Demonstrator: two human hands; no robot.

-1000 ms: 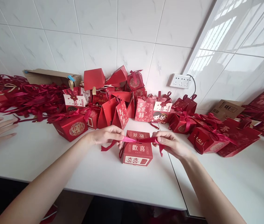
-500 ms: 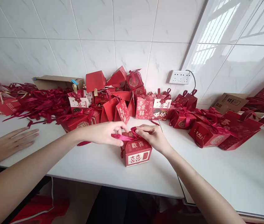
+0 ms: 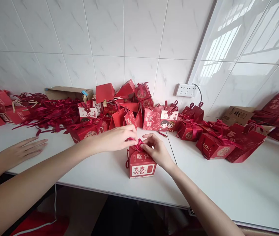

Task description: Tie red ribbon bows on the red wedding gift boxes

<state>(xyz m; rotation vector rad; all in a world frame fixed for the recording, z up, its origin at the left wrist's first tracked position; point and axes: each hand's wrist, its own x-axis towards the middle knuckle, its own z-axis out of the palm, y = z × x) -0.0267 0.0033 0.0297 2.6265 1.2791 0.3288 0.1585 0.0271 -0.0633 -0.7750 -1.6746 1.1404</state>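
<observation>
A red gift box (image 3: 143, 160) with white and gold Chinese characters stands upright on the white table in front of me. A dark red satin ribbon (image 3: 139, 144) is bunched at its top, and a corded loop hangs at its left side. My left hand (image 3: 119, 137) is closed on the ribbon from the left, fingertips pinched together. From the right, my right hand (image 3: 158, 150) pinches the ribbon between thumb and fingers, just over the box's top. The fingers partly hide how the ribbon is looped or knotted.
Another person's hand (image 3: 23, 152) lies flat on the table (image 3: 80, 170) at left. Behind are a heap of red ribbons (image 3: 58, 111), a cardboard box (image 3: 68, 92) and several red gift boxes. More boxes and a red gift bag (image 3: 246, 141) stand right. A power strip (image 3: 186, 90) is on the wall.
My left hand has come closer to the right one, and the ribbon tail that stuck out left is now gathered in the fingers. The camera view has shifted slightly.
</observation>
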